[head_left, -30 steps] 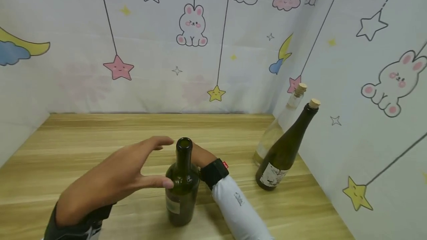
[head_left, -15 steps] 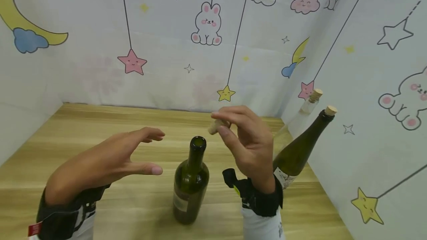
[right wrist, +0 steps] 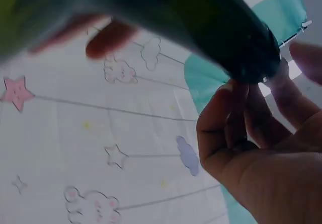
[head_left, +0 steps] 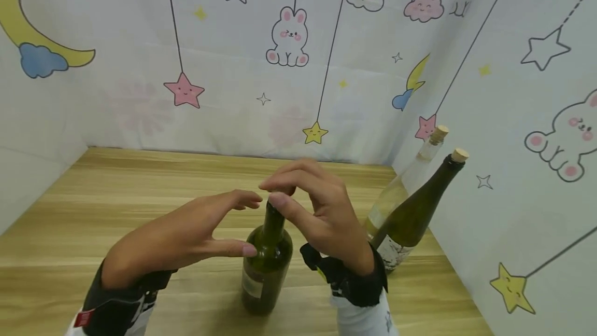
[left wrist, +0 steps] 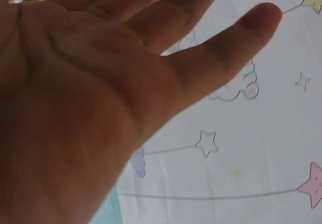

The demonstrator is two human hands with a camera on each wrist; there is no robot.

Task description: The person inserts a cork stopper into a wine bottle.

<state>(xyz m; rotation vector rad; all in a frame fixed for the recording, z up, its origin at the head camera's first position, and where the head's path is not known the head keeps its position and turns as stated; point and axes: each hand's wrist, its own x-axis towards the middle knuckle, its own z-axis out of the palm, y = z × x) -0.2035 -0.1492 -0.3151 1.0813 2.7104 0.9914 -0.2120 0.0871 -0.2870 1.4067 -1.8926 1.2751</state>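
A dark green wine bottle [head_left: 268,268] with a pale label stands upright on the wooden table before me. My right hand [head_left: 322,211] is over its mouth, thumb and fingertips brought together there. The cork seen in this pinch half a second ago is now hidden behind the fingers. From the right wrist, the bottle neck [right wrist: 226,32] slants down to the fingertips of the right hand [right wrist: 261,153]. To the left, my left hand [head_left: 182,237] is spread, its thumb beside the bottle's shoulder; contact is unclear. The left wrist view shows the left hand's palm [left wrist: 85,98] and extended fingers.
A green bottle [head_left: 417,211] and a clear glass bottle [head_left: 389,201], both corked, stand at the right of the wooden table [head_left: 140,180]. A patterned white cloth wall [head_left: 224,123] rises behind, with another along the right.
The right hand came up from behind the bottle with a cork, then moved left and down onto the bottle mouth. The left hand drew back, then returned toward the bottle.
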